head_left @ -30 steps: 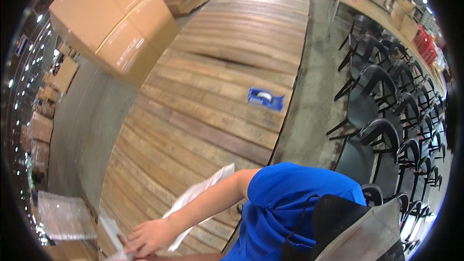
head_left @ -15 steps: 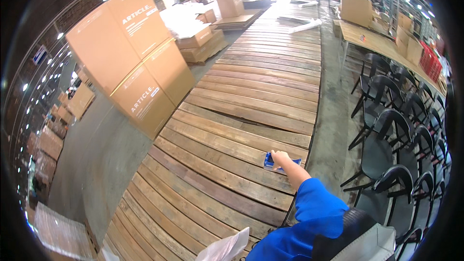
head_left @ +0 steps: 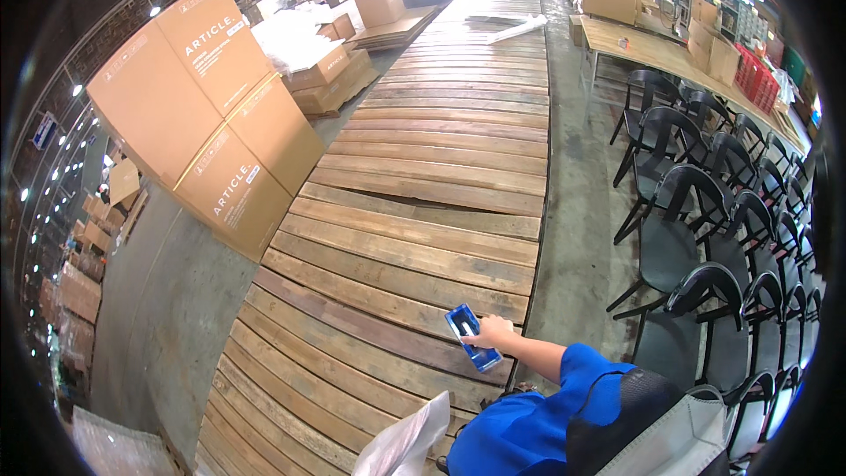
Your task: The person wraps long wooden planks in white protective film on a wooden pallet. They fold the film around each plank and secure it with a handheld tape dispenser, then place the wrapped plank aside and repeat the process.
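A small blue rectangular box (head_left: pixel 470 336) with a dark opening lies on the long wooden plank platform (head_left: pixel 423 211), near its right edge. My right hand (head_left: pixel 495 332) reaches out from a blue sleeve and closes its fingers on the box's right side. My left hand is out of sight below the frame. A crumpled sheet of white plastic (head_left: pixel 407 441) sticks up at the bottom edge beside my blue shirt.
Large stacked cardboard cartons (head_left: pixel 207 115) stand left of the platform on the concrete floor. A row of black chairs (head_left: pixel 705 203) lines the right side, in front of a long wooden table (head_left: pixel 670 53) with boxes. More cartons and boards lie at the far end.
My view has swung up from the lower left of the platform. My right arm has stretched out to the blue box and the hand has closed on its side.
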The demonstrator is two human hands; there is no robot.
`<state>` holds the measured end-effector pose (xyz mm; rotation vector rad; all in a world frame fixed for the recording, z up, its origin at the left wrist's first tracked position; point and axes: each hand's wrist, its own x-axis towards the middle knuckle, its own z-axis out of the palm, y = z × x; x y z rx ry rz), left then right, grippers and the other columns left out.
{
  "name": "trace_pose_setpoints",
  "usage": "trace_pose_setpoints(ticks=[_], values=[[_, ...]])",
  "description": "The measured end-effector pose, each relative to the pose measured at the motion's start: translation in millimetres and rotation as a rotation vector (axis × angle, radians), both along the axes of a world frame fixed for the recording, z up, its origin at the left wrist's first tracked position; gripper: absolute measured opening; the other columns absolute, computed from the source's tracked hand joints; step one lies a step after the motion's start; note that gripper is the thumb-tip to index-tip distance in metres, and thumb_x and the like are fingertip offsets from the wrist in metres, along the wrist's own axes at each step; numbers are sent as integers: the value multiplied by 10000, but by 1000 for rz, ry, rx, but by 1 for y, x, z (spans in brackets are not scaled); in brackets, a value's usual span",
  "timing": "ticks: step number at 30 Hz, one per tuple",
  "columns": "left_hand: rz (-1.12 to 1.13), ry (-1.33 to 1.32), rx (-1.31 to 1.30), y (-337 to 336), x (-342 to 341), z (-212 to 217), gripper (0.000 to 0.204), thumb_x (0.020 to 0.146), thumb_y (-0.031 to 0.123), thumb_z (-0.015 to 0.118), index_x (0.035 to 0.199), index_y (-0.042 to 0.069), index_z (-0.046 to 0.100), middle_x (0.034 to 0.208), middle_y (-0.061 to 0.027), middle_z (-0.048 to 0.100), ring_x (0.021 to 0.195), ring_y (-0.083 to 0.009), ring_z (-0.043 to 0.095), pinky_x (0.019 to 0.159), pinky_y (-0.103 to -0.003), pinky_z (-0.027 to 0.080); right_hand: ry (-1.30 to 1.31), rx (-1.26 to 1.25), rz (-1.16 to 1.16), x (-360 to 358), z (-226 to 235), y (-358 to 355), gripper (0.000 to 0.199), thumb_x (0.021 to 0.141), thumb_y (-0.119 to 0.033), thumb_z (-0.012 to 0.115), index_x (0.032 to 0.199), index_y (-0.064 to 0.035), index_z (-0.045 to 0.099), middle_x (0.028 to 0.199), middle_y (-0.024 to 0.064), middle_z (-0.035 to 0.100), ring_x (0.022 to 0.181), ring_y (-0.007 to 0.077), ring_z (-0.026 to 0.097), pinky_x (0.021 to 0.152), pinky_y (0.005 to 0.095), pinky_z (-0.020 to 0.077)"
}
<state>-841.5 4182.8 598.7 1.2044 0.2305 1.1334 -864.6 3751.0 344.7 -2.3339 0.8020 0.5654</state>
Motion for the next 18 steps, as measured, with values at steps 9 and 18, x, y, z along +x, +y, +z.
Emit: trace_pose_setpoints(ticks=[9, 18], values=[[-28, -21, -43, 27, -32, 4, 579, 993, 460, 590, 1293, -34, 545, 1226, -218, 590, 1037, -330, 604, 842, -442, 512, -175, 465, -199, -52, -90, 1, 407, 842, -476, 719, 941, -90, 801, 808, 85, 757, 760, 210, 718, 723, 364, 556], [-18, -63, -67, 58, -63, 12, 525, 1002, 431, 593, 1241, -36, 606, 1165, -206, 637, 973, -317, 638, 784, -428, 543, -507, 600, -593, -72, -63, 56, 300, 883, -325, 705, 911, -39, 791, 749, 50, 728, 691, 129, 663, 668, 315, 531]])
